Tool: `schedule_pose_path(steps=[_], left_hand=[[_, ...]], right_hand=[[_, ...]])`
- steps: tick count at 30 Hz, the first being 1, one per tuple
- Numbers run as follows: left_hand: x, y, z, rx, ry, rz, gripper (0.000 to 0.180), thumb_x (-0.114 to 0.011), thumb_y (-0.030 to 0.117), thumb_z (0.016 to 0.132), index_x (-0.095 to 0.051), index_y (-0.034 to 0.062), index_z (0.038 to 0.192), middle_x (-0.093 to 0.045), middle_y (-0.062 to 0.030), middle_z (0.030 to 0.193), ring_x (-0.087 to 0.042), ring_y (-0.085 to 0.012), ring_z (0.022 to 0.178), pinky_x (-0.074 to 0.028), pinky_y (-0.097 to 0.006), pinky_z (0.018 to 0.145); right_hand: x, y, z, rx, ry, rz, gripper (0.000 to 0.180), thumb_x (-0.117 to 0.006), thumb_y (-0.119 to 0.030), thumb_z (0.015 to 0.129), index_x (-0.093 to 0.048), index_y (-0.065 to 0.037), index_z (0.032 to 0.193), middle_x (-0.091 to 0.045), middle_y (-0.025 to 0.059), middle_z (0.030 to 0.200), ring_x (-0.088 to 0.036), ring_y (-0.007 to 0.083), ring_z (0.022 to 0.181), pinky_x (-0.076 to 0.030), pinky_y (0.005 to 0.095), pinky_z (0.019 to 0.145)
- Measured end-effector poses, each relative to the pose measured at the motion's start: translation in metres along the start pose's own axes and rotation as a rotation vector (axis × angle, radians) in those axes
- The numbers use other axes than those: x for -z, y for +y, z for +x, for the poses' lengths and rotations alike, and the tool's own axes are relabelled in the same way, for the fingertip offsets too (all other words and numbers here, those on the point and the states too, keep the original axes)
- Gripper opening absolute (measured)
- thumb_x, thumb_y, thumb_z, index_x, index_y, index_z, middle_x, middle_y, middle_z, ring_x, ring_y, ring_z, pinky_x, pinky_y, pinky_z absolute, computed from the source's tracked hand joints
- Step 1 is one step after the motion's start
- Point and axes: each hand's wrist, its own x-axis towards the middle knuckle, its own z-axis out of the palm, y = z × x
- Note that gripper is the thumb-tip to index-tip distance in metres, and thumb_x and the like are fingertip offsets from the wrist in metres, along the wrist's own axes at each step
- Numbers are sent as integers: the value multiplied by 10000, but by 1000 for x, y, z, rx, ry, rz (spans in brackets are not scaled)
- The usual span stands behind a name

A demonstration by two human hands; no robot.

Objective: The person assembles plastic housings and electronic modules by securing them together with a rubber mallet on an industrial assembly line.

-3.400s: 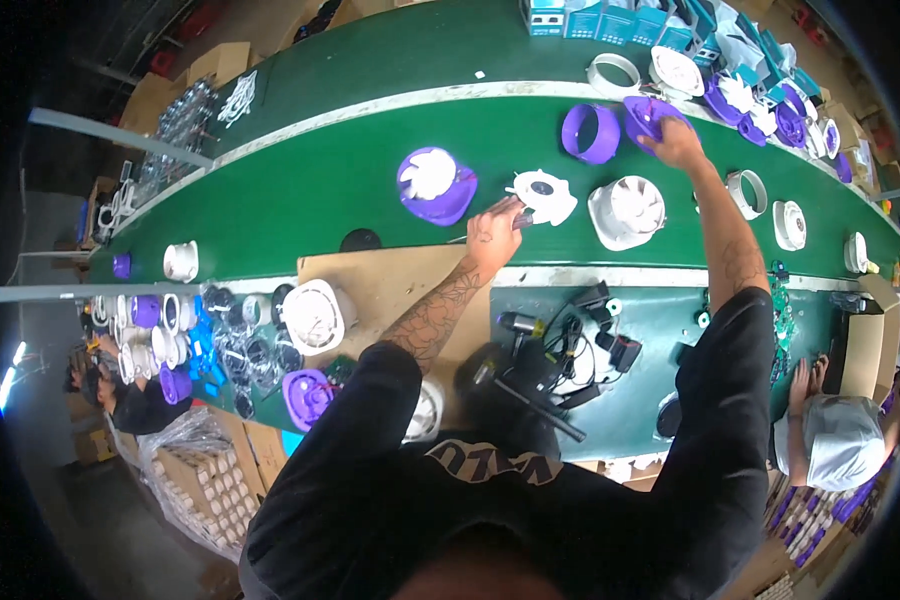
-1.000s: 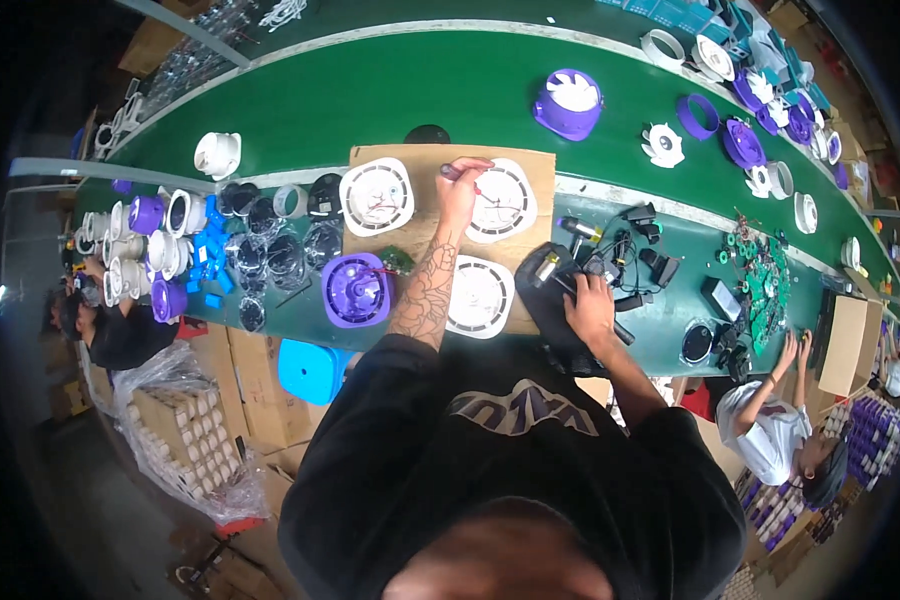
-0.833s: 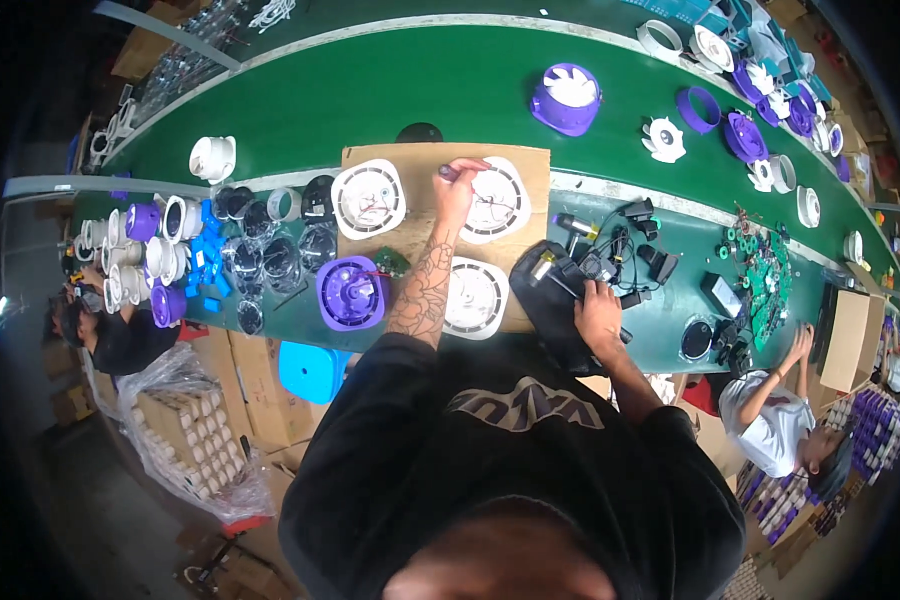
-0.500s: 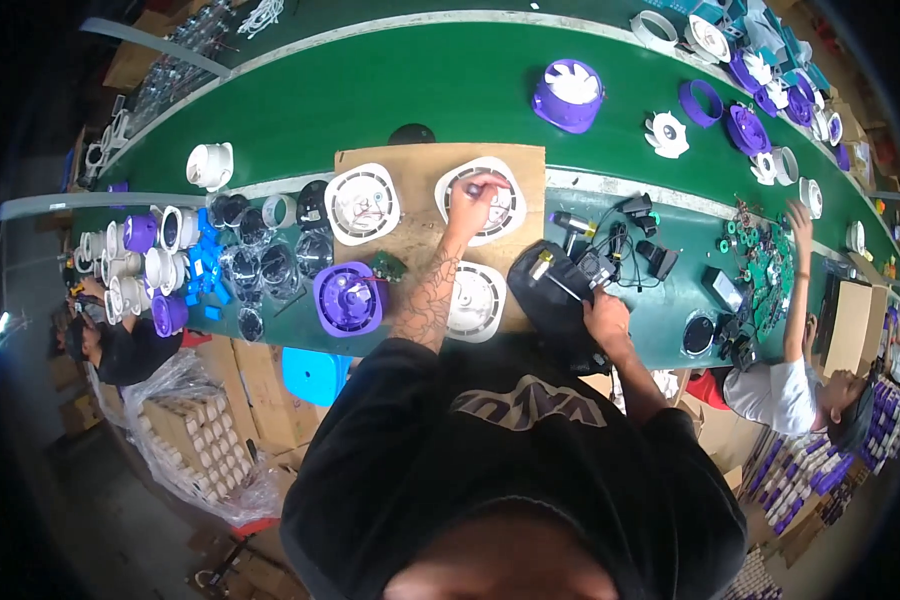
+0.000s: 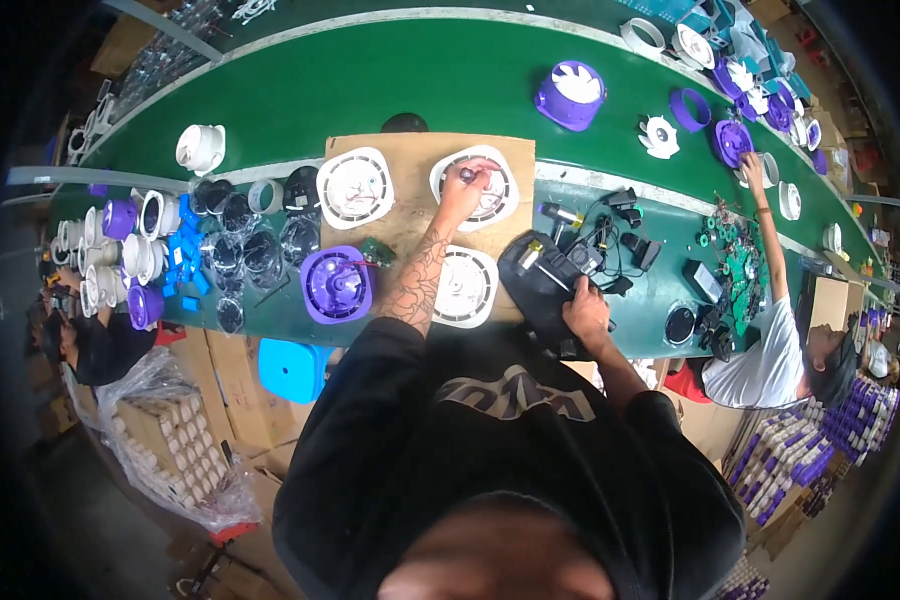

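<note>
My left hand point(image 5: 467, 185) reaches forward over a round white fan housing point(image 5: 490, 200) at the far right of a cardboard sheet point(image 5: 415, 160). Its fingertips are pinched on a small dark part at the housing's centre. My right hand point(image 5: 585, 305) grips the near edge of a black case point(image 5: 540, 280) lying right of the cardboard. Two more white housings point(image 5: 355, 187) point(image 5: 465, 290) lie on the sheet. A purple housing point(image 5: 335, 283) and a small green circuit board point(image 5: 377, 250) sit at its left edge.
A green conveyor belt point(image 5: 390, 80) runs behind, carrying a purple fan unit point(image 5: 570, 95), a white impeller point(image 5: 658, 135) and a purple ring point(image 5: 688, 108). Cables and tools point(image 5: 610, 225) lie on the right. A co-worker point(image 5: 770, 340) reaches in there. Parts stacks point(image 5: 140, 250), a blue stool point(image 5: 290, 368) and boxes point(image 5: 180, 440) are on the left.
Earlier both my hands were out on the belt among the white and purple parts. They have since come back: the left to the white housing, the right to the black case.
</note>
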Motion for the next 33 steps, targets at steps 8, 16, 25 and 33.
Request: schedule_pose_path(steps=[8, 16, 25, 33], left_hand=[[-13, 10, -7, -62, 63, 70, 161, -620, 91, 881, -638, 7, 745, -495, 27, 551, -451, -57, 509, -346, -251, 483], [-13, 2, -9, -200, 130, 247, 352, -661, 185, 863, -551, -18, 598, -370, -32, 468, -334, -108, 468, -285, -312, 448], [-14, -11, -13, -217, 196, 237, 307, -634, 146, 855, -544, -15, 610, -404, -130, 510, -355, -195, 449, -310, -346, 455], [-9, -9, -19, -306, 103, 300, 231, -610, 101, 823, -569, -7, 622, -508, -134, 532, -505, -228, 479, -410, -339, 495]], right_hand=[[66, 5, -17, -68, -192, 81, 474, -682, -422, 769, -631, -4, 987, -668, 232, 877, -658, 362, 895, -512, 449, 792], [183, -75, -64, 244, 154, 562, 329, -638, -283, 889, -575, 22, 784, -549, 155, 553, -533, 235, 477, -426, 366, 488], [156, -110, -21, 279, 110, 449, 313, -561, -270, 914, -618, 33, 858, -587, 238, 626, -616, 388, 602, -462, 452, 583], [146, -113, -36, 295, 130, 475, 232, -562, -170, 892, -612, 55, 914, -600, 304, 773, -617, 461, 753, -487, 477, 650]])
